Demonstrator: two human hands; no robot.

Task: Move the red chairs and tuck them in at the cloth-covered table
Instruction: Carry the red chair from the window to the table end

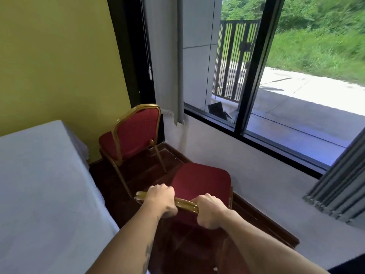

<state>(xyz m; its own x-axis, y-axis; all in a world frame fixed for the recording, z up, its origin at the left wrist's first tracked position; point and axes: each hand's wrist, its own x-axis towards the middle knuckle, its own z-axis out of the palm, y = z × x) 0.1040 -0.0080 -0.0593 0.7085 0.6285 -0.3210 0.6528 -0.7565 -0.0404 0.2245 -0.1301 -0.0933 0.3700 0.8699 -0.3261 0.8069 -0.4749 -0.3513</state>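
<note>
Red upholstery shows on two chairs in the corner under the window. The near chair (pixel 199 182) stands beside the wall with its seat facing away from the person; both hands are clamped on the gold top rail of its back, the left hand (pixel 161 198) and the right hand (pixel 209 211) fisted close together around the bar. The far chair (pixel 130 135) sits untouched in the corner, near the end of the cloth-covered counter (pixel 39 194), which runs along the left.

Neither chair is tucked in yet. Swinging the near chair toward the counter in this tight gap could knock its legs into the far chair or the dark skirting board (pixel 262 218). A leg could also catch the hanging cloth and drag it askew. With both hands so near the rail's middle, the chair may twist when lifted.
</note>
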